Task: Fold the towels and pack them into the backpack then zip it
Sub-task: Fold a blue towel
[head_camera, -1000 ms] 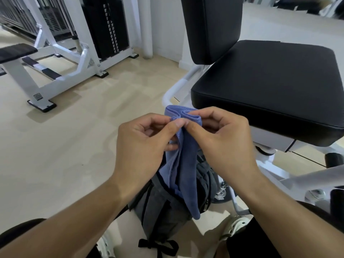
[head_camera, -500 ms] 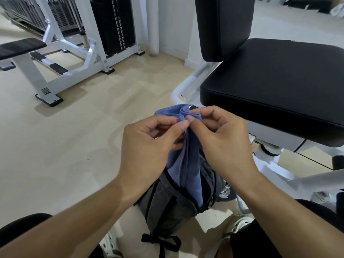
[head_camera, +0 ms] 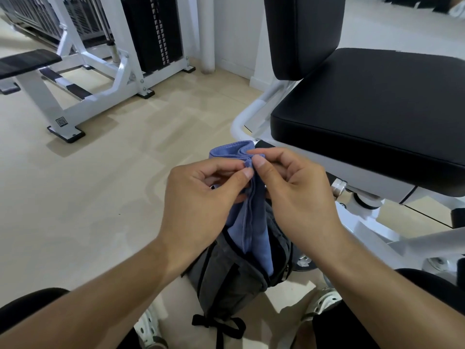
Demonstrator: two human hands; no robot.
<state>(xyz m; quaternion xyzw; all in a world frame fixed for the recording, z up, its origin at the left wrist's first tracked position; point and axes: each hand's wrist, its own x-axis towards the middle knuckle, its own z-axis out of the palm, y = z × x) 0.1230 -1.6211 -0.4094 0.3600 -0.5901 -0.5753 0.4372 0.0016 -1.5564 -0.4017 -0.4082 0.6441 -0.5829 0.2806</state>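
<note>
A blue towel [head_camera: 254,227] hangs folded lengthwise in front of me, its lower end reaching into the open top of a grey backpack [head_camera: 226,280] that stands on the floor between my feet. My left hand [head_camera: 201,200] pinches the towel's top edge from the left with thumb and fingers. My right hand [head_camera: 294,195] pinches the same edge from the right, thumb tips almost touching. The towel's top fold [head_camera: 229,151] sticks up behind my fingers. The backpack's inside is hidden.
A black padded gym seat [head_camera: 372,117] with a backrest [head_camera: 304,34] on a white frame stands close on the right. A white weight machine [head_camera: 100,71] with a black pad stands at the back left. Beige floor [head_camera: 88,197] lies to the left.
The towel's lower end has sunk a little further into the backpack's opening. Both hands keep pinching its top edge and have shifted slightly right in view.
</note>
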